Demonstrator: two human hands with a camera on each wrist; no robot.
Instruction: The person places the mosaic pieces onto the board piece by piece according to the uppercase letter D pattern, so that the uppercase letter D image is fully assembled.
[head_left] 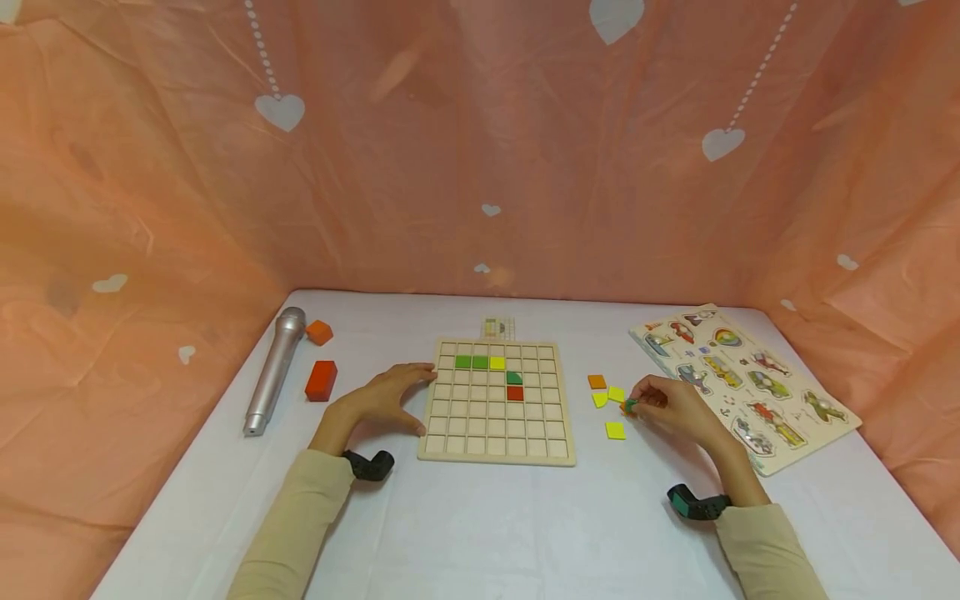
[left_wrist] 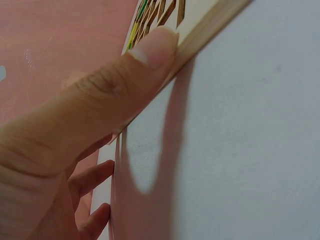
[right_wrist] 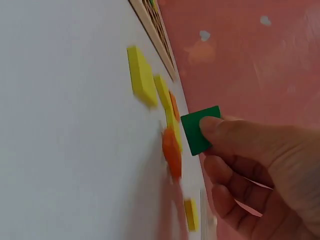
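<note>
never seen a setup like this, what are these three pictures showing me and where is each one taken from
There is no machine here, just a person's two bare hands at work. The wide picture comes from a camera on the head, looking forward and down; the other two come from small cameras worn on the wrists, one for each hand.

On the white table lies a grid board with a few coloured tiles in it. The left hand touches the board's left edge. The right hand pinches a green tile near loose yellow and orange tiles. Beyond the board lies a small card; to the left are a silver microphone, a red block and an orange block; to the right is a picture board.
</note>
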